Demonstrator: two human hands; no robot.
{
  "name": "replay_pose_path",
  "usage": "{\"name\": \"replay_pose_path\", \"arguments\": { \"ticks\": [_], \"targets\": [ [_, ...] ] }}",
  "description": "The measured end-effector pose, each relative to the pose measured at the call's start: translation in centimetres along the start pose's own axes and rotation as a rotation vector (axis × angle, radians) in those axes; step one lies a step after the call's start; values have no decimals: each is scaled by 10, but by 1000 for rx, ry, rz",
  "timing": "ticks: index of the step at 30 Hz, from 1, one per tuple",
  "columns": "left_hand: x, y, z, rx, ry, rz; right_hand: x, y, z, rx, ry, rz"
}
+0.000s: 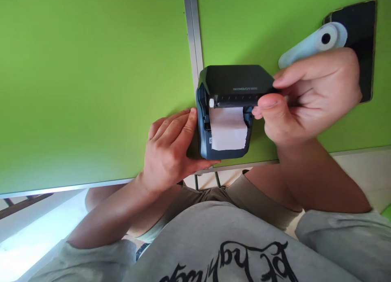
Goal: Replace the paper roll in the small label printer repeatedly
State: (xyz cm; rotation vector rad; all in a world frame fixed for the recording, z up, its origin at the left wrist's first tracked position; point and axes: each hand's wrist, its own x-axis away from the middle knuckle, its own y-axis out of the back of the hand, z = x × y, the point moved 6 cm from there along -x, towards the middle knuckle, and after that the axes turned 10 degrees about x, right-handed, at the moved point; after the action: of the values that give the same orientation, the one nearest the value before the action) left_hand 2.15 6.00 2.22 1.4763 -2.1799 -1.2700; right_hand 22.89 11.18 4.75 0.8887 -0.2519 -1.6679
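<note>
A small dark label printer (225, 153) stands on the green table near its front edge, with its black lid (235, 79) raised. White label paper (229, 131) comes from inside and hangs over the printer's front. My left hand (171, 151) braces the printer, fingers along its left side and thumb along its front bottom edge. At the lid's right end, my right hand (305, 95) has the lid pinched between thumb and fingers. The paper roll inside is mostly hidden beneath the lid.
A pale blue-white cylinder (305, 48) with a dark hole in its end lies at the right, partly over a black smartphone (363, 38). A metal seam (194, 33) runs across the green tabletop (91, 70) behind the printer. My lap lies below the table edge.
</note>
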Motion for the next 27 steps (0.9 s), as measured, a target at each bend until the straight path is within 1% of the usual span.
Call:
{"name": "replay_pose_path", "arguments": {
  "ticks": [4, 6, 8, 11, 13, 15, 16, 18, 21, 23, 27],
  "targets": [
    [0, 0, 0, 12, 13, -4, -5, 4, 0, -93, 4, -95],
    [0, 0, 1, 6, 18, -5, -8, 3, 1, -104, 15, -71],
    [1, 0, 1, 2, 15, -1, -11, -3, 4, -26, 25, 69],
    [1, -1, 2, -4, 10, -1, -12, -14, 11, 205, 115, 304],
    [1, -1, 1, -10, 6, -6, -14, -18, 16, 347, 179, 374],
    [1, -1, 1, -15, -1, -10, -17, -19, 19, 447, 208, 412],
    [1, -1, 1, -17, -3, -9, -18, -21, 21, 485, 223, 454],
    [1, -2, 1, -25, -8, -6, -20, -24, 23, 563, 249, 563],
    [1, -3, 2, -41, -4, 8, -21, -27, 22, 611, 222, 725],
    [1, -4, 1, -54, -8, 17, -23, -26, 23, 552, 191, 745],
    [2, -6, -1, -78, -5, 19, -23, -18, 23, 329, 139, 680]
  ]
}}
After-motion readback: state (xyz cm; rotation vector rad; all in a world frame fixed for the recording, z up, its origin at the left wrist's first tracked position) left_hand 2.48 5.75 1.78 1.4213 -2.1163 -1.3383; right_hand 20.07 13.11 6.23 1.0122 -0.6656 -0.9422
